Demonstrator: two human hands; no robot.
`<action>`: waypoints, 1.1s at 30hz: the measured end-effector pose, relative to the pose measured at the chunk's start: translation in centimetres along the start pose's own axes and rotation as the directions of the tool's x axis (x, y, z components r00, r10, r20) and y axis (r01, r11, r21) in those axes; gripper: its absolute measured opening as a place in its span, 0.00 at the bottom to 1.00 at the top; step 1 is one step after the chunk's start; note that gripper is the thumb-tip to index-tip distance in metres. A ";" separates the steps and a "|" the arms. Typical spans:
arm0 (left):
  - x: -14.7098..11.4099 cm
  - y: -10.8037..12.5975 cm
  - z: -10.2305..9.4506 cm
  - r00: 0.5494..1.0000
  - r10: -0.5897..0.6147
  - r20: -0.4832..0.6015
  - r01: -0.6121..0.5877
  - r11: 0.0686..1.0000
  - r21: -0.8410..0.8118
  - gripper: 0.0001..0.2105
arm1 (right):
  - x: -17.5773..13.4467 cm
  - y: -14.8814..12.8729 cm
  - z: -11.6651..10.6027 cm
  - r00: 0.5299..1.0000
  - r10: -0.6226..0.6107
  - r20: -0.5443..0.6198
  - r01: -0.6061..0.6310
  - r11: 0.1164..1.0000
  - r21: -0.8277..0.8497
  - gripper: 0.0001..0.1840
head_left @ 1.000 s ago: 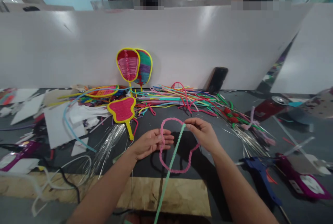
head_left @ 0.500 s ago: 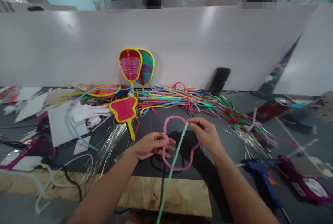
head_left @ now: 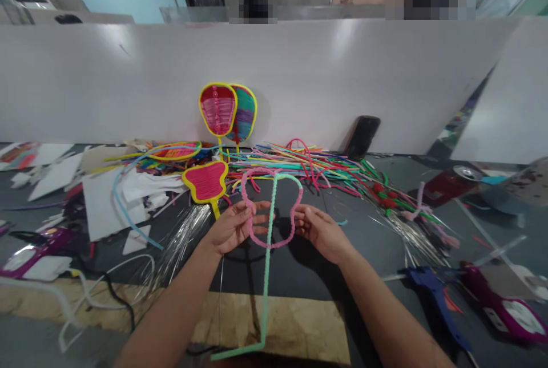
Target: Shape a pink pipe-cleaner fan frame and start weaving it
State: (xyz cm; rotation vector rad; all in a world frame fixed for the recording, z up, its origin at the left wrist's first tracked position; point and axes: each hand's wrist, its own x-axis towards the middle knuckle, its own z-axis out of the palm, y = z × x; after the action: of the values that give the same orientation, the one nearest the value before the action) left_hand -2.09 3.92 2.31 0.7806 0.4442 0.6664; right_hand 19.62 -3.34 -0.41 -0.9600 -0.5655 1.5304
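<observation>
One pink loop [head_left: 280, 244], our left fingers [head_left: 240, 212] pinching it, our right fingers [head_left: 309, 217] shifted from its top to its side, hold unclear.

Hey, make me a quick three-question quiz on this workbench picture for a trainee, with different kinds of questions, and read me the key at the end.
1. Multiple choice: what colour is the pipe cleaner running down across the mostly pink loop?
A) orange
B) mint green
C) black

2. True or false: the left hand holds the mostly pink loop by its left side.

3. Fill in the blank: the pink-centred fan nearest the left hand has a ____ border.

Key: 1. B, mint green. 2. True. 3. yellow.
</observation>
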 end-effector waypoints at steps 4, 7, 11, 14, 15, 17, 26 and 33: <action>0.1 -0.2 -0.1 1.000 -0.006 0.011 0.006 1.000 -0.018 0.04 | -0.6 0.8 0.9 0.995 0.063 0.083 -0.062 0.998 -0.011 0.13; 0.2 -0.4 -0.1 0.999 -0.022 0.034 0.024 0.999 -0.035 0.04 | -0.8 0.9 0.9 0.994 0.086 0.068 -0.087 0.996 0.016 0.12; 0.1 -0.7 -0.2 0.997 -0.040 0.067 0.043 0.998 -0.049 0.04 | -0.7 0.8 0.8 0.992 0.091 0.082 -0.097 0.992 0.077 0.09; 0.1 -0.8 -0.1 0.995 -0.044 0.085 0.050 0.996 -0.071 0.03 | -0.7 0.8 0.9 0.992 0.084 0.090 -0.091 0.993 0.079 0.09; 0.1 -0.8 -0.1 0.995 -0.041 0.089 0.048 0.995 -0.084 0.02 | -0.7 0.8 0.9 0.993 0.080 0.088 -0.087 0.993 0.080 0.09; 0.1 -0.9 0.0 0.995 -0.031 0.096 0.041 0.994 -0.106 0.03 | -0.8 0.8 1.0 0.994 0.075 0.084 -0.082 0.993 0.085 0.09; -0.3 -1.4 0.1 0.987 -0.031 0.160 0.053 0.989 -0.135 0.04 | -1.0 0.9 1.1 0.992 0.087 0.088 -0.093 0.993 0.067 0.10; -0.2 -1.7 0.0 0.989 -0.014 0.147 0.032 0.992 -0.123 0.06 | -1.0 0.9 1.1 0.994 0.081 0.072 -0.085 0.995 0.049 0.10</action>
State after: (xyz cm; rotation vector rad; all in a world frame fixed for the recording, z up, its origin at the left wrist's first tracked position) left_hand -1.58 2.86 1.05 0.6993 0.2755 0.6051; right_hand 18.19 -4.30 -0.33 -0.9024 -0.5379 1.6502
